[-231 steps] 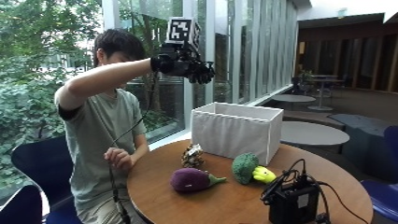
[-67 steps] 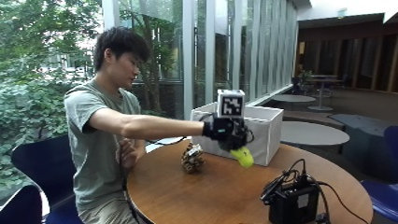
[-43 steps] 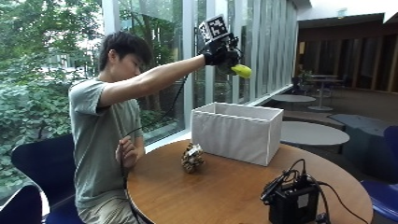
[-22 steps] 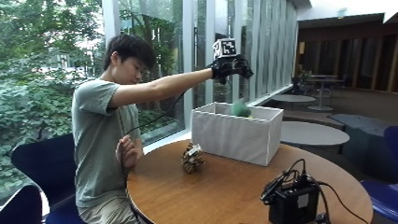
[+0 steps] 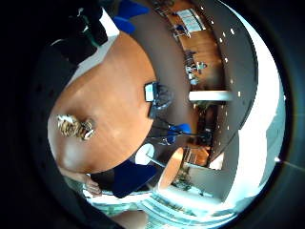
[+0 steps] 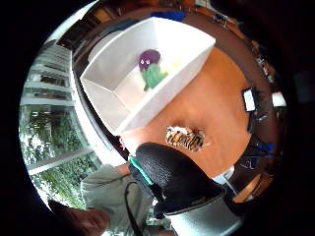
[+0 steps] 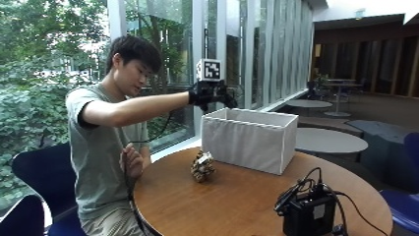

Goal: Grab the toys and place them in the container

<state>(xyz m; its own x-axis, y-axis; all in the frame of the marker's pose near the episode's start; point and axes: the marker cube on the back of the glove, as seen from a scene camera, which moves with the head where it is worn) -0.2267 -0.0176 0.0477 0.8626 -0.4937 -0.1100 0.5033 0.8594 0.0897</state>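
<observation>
From outside, the gloved right hand [image 7: 211, 95] hangs empty, fingers seemingly relaxed, above the white container's [image 7: 249, 140] near end. A striped toy [image 7: 202, 166] stands on the table [image 7: 216, 206] below it, beside the container. The thumb-side view shows an eggplant toy [image 6: 148, 59] and a broccoli toy [image 6: 154, 76] inside.

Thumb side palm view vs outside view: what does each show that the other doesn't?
Only the thumb side palm view looks into the white fabric container: a purple eggplant toy and a green broccoli toy lie inside. Only the outside view shows the black-gloved right hand above the container's rim. Both show the striped tiger toy on the round wooden table.
</observation>
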